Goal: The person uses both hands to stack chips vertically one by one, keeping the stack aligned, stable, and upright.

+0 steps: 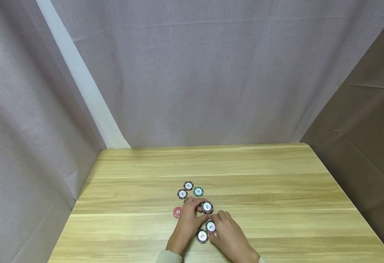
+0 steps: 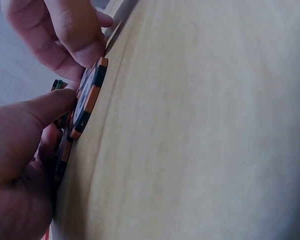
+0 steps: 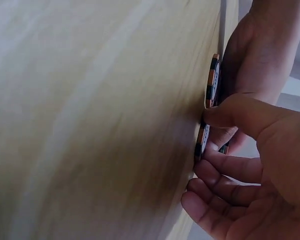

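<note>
In the head view my left hand [image 1: 187, 218] curls its fingers round a dark poker chip [image 1: 207, 207] marked 100, with its thumb at the near edge. My right hand [image 1: 228, 233] pinches another dark 100 chip [image 1: 210, 226] between thumb and fingers, close to the left thumb. A third dark 100 chip [image 1: 202, 236] lies flat against the near side of that one. The left wrist view shows the pinched chip [image 2: 90, 97] with its orange and black edge, low on the wood. Whether any chips lie beneath the left-hand one is hidden.
Beyond the left hand lie two dark chips, one [image 1: 188, 186] behind the other [image 1: 182, 194], and a green chip [image 1: 198, 191]. A red chip [image 1: 177, 212] marked 10 is partly covered by that hand. The wooden table [image 1: 294, 197] ends at grey curtains [image 1: 211, 73].
</note>
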The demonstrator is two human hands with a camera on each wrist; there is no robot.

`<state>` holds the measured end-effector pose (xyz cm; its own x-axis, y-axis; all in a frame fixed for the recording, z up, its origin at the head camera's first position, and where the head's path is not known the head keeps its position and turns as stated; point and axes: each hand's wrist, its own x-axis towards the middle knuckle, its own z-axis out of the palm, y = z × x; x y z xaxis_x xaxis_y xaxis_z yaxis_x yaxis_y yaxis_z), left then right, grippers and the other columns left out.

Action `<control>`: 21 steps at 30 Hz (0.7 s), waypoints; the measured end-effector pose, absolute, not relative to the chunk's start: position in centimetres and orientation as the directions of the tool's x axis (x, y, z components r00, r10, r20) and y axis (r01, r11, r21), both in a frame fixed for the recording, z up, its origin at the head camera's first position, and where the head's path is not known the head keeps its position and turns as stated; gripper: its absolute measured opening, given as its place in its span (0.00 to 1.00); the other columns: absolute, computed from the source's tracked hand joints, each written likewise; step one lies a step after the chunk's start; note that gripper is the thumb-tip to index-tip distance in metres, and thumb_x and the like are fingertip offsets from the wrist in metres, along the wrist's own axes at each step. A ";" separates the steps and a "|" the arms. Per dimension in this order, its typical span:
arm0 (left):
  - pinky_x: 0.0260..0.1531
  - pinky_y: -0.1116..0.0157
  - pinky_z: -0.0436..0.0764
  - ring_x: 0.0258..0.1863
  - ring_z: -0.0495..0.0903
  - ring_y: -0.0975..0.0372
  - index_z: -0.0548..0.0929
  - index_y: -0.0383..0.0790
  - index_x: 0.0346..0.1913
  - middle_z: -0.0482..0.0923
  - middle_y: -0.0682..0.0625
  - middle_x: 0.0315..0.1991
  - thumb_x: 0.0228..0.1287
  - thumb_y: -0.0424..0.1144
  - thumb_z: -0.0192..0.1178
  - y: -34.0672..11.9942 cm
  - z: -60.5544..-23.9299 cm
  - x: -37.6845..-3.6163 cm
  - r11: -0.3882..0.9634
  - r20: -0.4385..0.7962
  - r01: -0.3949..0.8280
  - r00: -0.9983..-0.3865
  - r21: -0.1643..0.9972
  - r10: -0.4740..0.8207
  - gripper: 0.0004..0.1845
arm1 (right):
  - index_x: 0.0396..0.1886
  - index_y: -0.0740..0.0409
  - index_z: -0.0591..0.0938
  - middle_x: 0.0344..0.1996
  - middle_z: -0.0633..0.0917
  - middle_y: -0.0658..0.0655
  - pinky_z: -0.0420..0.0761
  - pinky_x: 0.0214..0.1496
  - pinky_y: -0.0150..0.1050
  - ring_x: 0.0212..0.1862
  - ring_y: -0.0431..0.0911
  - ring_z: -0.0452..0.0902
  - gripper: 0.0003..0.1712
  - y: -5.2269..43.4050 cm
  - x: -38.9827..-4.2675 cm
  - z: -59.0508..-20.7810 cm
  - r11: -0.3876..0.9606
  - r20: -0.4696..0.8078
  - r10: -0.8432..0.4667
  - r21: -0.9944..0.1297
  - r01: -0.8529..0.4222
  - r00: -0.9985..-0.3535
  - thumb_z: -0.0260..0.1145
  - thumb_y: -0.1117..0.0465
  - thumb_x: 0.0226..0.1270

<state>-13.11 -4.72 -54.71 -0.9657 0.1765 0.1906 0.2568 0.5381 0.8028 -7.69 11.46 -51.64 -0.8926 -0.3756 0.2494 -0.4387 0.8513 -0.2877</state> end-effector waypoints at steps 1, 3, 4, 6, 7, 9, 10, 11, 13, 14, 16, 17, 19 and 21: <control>0.47 0.66 0.77 0.38 0.73 0.67 0.89 0.44 0.50 0.73 0.58 0.35 0.50 0.31 0.81 -4.7 -54.7 -13.1 0.539 0.192 0.258 -0.965 0.802 0.177 0.22 | 0.44 0.65 0.86 0.32 0.76 0.51 0.80 0.43 0.43 0.39 0.45 0.73 0.22 11.5 -7.7 -51.7 0.851 0.251 -0.381 -0.280 -0.444 -0.890 0.79 0.62 0.47; 0.47 0.65 0.77 0.38 0.73 0.68 0.89 0.44 0.50 0.73 0.58 0.35 0.50 0.31 0.81 -4.8 -54.6 -13.1 0.539 0.191 0.259 -0.965 0.802 0.179 0.22 | 0.44 0.67 0.85 0.32 0.76 0.52 0.80 0.43 0.42 0.39 0.45 0.72 0.23 11.5 -7.7 -51.8 0.853 0.250 -0.402 -0.247 -0.460 -0.881 0.79 0.60 0.48; 0.47 0.65 0.77 0.39 0.73 0.68 0.89 0.43 0.50 0.74 0.58 0.35 0.50 0.31 0.81 -4.8 -54.6 -13.1 0.538 0.191 0.260 -0.965 0.802 0.181 0.22 | 0.44 0.67 0.84 0.32 0.76 0.52 0.80 0.43 0.42 0.39 0.45 0.72 0.23 11.5 -7.7 -51.8 0.853 0.249 -0.417 -0.223 -0.471 -0.874 0.78 0.59 0.49; 0.47 0.66 0.77 0.38 0.73 0.68 0.89 0.43 0.50 0.74 0.58 0.35 0.50 0.31 0.82 -4.8 -54.6 -13.1 0.537 0.192 0.262 -0.964 0.802 0.184 0.22 | 0.43 0.68 0.83 0.32 0.75 0.53 0.79 0.42 0.42 0.38 0.46 0.71 0.24 11.5 -7.7 -51.8 0.849 0.244 -0.448 -0.185 -0.495 -0.860 0.76 0.57 0.50; 0.47 0.66 0.77 0.38 0.73 0.68 0.89 0.43 0.50 0.74 0.58 0.35 0.50 0.31 0.82 -4.8 -54.6 -13.1 0.537 0.193 0.262 -0.964 0.802 0.183 0.22 | 0.43 0.68 0.82 0.32 0.74 0.53 0.79 0.42 0.42 0.37 0.46 0.70 0.24 11.6 -7.7 -51.8 0.846 0.239 -0.461 -0.173 -0.505 -0.855 0.75 0.56 0.50; 0.46 0.66 0.76 0.37 0.73 0.68 0.89 0.43 0.50 0.73 0.58 0.34 0.50 0.32 0.82 -4.8 -54.6 -13.0 0.538 0.192 0.261 -0.964 0.801 0.182 0.23 | 0.43 0.67 0.81 0.32 0.74 0.52 0.78 0.43 0.43 0.37 0.45 0.70 0.24 11.7 -7.6 -51.6 0.841 0.222 -0.470 -0.182 -0.510 -0.854 0.73 0.56 0.49; 0.45 0.66 0.76 0.37 0.73 0.68 0.89 0.43 0.51 0.73 0.58 0.34 0.50 0.32 0.82 -4.8 -54.6 -13.1 0.539 0.191 0.260 -0.965 0.802 0.181 0.23 | 0.43 0.67 0.81 0.32 0.74 0.51 0.79 0.43 0.43 0.38 0.44 0.70 0.23 11.8 -7.6 -51.5 0.839 0.207 -0.465 -0.209 -0.503 -0.861 0.73 0.56 0.49; 0.45 0.66 0.76 0.37 0.72 0.68 0.89 0.43 0.51 0.73 0.58 0.34 0.50 0.32 0.82 -4.8 -54.6 -13.1 0.540 0.188 0.257 -0.965 0.801 0.180 0.23 | 0.43 0.66 0.81 0.33 0.75 0.51 0.79 0.44 0.43 0.39 0.44 0.71 0.24 11.8 -7.6 -51.3 0.836 0.190 -0.457 -0.244 -0.492 -0.869 0.73 0.57 0.49; 0.45 0.66 0.76 0.37 0.72 0.68 0.89 0.43 0.52 0.73 0.57 0.33 0.50 0.32 0.82 -4.8 -54.7 -13.1 0.543 0.185 0.254 -0.966 0.800 0.180 0.24 | 0.45 0.65 0.81 0.35 0.77 0.49 0.81 0.46 0.44 0.41 0.43 0.73 0.25 12.0 -7.7 -51.0 0.830 0.150 -0.440 -0.310 -0.464 -0.886 0.73 0.57 0.48; 0.45 0.66 0.76 0.37 0.72 0.68 0.89 0.43 0.52 0.73 0.57 0.33 0.50 0.32 0.82 -4.8 -54.7 -13.1 0.543 0.185 0.254 -0.966 0.800 0.180 0.24 | 0.46 0.64 0.81 0.36 0.78 0.49 0.82 0.48 0.44 0.43 0.43 0.75 0.25 12.1 -7.7 -50.9 0.828 0.133 -0.433 -0.333 -0.452 -0.892 0.73 0.58 0.48; 0.46 0.66 0.76 0.37 0.72 0.68 0.89 0.43 0.52 0.73 0.57 0.34 0.50 0.32 0.82 -4.8 -54.7 -13.0 0.544 0.181 0.251 -0.967 0.801 0.180 0.24 | 0.48 0.62 0.82 0.38 0.80 0.48 0.83 0.48 0.45 0.45 0.42 0.77 0.25 12.2 -7.8 -50.6 0.822 0.109 -0.424 -0.371 -0.432 -0.899 0.72 0.58 0.49; 0.46 0.66 0.76 0.38 0.72 0.68 0.89 0.44 0.52 0.74 0.57 0.34 0.50 0.32 0.82 -4.8 -54.7 -13.0 0.544 0.182 0.252 -0.967 0.800 0.180 0.23 | 0.49 0.61 0.82 0.38 0.81 0.48 0.83 0.48 0.45 0.45 0.41 0.77 0.25 12.3 -7.9 -50.5 0.819 0.106 -0.425 -0.378 -0.431 -0.899 0.72 0.58 0.50; 0.46 0.66 0.76 0.38 0.72 0.68 0.89 0.44 0.52 0.74 0.57 0.35 0.51 0.34 0.82 -4.8 -54.7 -13.1 0.547 0.189 0.259 -0.965 0.796 0.181 0.23 | 0.51 0.59 0.83 0.38 0.81 0.46 0.83 0.47 0.45 0.43 0.39 0.77 0.24 12.4 -8.0 -50.4 0.812 0.119 -0.434 -0.377 -0.444 -0.893 0.72 0.58 0.51; 0.46 0.66 0.76 0.38 0.72 0.67 0.89 0.44 0.52 0.74 0.57 0.35 0.52 0.36 0.82 -4.7 -54.7 -13.1 0.551 0.193 0.262 -0.964 0.792 0.182 0.23 | 0.50 0.56 0.84 0.37 0.80 0.44 0.83 0.44 0.43 0.41 0.37 0.76 0.23 12.5 -8.2 -50.2 0.804 0.144 -0.447 -0.369 -0.467 -0.883 0.72 0.58 0.52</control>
<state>-13.06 -4.75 -54.68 -0.9642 0.1821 0.1927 0.2624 0.5514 0.7919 -8.19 12.50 -50.20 -0.8831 -0.4467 0.1435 -0.4666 0.8040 -0.3685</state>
